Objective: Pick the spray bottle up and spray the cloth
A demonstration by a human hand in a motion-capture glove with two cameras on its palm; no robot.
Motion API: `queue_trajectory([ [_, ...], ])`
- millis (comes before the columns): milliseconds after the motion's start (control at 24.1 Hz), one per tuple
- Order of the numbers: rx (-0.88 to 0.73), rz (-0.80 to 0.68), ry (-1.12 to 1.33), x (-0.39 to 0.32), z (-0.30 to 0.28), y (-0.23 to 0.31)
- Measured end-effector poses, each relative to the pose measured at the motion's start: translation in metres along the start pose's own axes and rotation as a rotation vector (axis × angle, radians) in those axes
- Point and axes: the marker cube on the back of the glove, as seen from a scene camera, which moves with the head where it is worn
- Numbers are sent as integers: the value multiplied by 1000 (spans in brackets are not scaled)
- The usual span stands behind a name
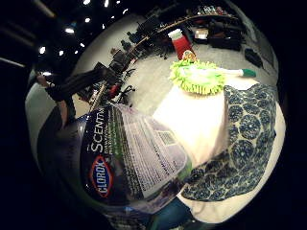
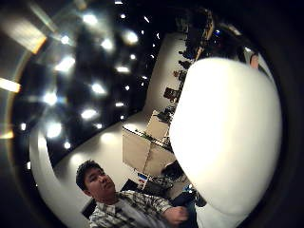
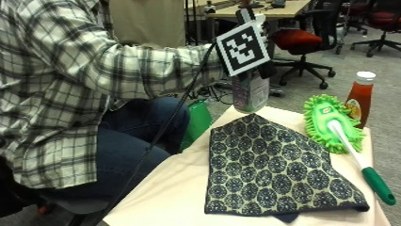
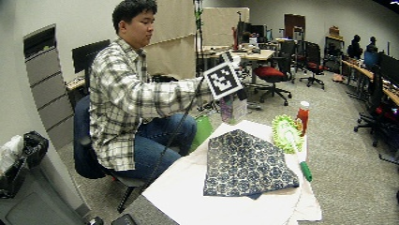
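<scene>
A: Step in hand?

B: Pick-up, about done by the look of it. Right hand (image 3: 266, 69) grips the spray bottle (image 3: 251, 96) at its top, black-gloved fingers curled round the neck; most of the hand hidden behind the marker, so can't say which finger sits on the trigger.

A: Bottle where, exactly?

B: Upright, hanging under the hand at the far edge of the table (image 3: 169, 188), at 12 o'clock from the cloth (image 3: 276, 165) in the outside view. Base level w/ the table edge. Can't tell if touching or just clear. Label fills much of the little-finger palm view, so close against the palm.

A: Arm pose?

B: Reaches out fwd from the seated body, plaid sleeve (image 3: 156, 66) near level, wrist above the bottle, palm toward it. Nozzle direction not readable.

A: Cloth?

B: Dark patterned, spread flat mid-table, one corner pointing to 12 o'clock, just short of the bottle. Not under the nozzle yet, prob.

A: Next move needs what?

B: Short carry toward 6 o'clock, or a tilt, so nozzle faces the cloth. Then index finger on the trigger & a squeeze. Spraying not yet begun, as far as can be judged.

A: Anything in the way?

B: Not really. Green duster (image 3: 329, 120) at 2 o'clock from the cloth, handle running along the cloth's edge toward 4 o'clock; red sauce bottle (image 3: 359, 96) just behind the duster. Both well off the bottle-to-cloth path.
</scene>
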Motion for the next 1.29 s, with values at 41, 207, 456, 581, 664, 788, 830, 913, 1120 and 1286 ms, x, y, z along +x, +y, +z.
queue_trajectory([
  [41, 10, 6, 3, 7, 4, -2],
  [207, 49, 12, 50, 29, 16, -9],
  [456, 14, 28, 109, 57, 23, -8],
  [581, 16, 36, 128, 68, 28, -8],
  [664, 36, 44, 126, 74, 32, -10],
  [788, 29, 58, 122, 83, 35, -8],
  [830, 26, 60, 126, 87, 35, -8],
  [913, 33, 66, 125, 91, 33, -8],
  [1120, 32, 87, 75, 93, 30, -8],
  [1286, 13, 103, 70, 97, 29, -7],
])
